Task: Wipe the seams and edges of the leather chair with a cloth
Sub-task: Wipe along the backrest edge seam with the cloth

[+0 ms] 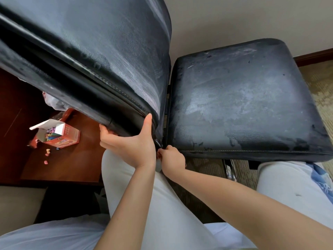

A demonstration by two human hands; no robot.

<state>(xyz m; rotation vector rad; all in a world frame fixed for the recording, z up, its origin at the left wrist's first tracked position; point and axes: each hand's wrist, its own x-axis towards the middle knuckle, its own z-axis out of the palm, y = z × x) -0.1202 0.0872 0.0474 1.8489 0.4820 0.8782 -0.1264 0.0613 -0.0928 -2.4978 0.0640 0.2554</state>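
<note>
The black leather chair fills the view, smeared with white chalky dust. Its backrest (pixel 100 51) is at the left and its seat cushion (pixel 243 98) at the right. My left hand (pixel 129 145) grips the backrest's lower edge, thumb up along the stitched seam and fingers curled under. My right hand (pixel 173 159) is bunched at the bottom of the gap between backrest and seat, by the seat's front corner. A small pale piece, apparently the cloth (pixel 158 165), shows just below its fingers; most of it is hidden.
An open red box of coloured chalk (pixel 59 136) lies on a dark wooden surface (pixel 75 163) at the left, with loose chalk pieces (pixel 47 154) beside it. My legs in white trousers (pixel 137 204) are under the chair's front edge. Patterned carpet (pixel 320 87) and wall lie behind.
</note>
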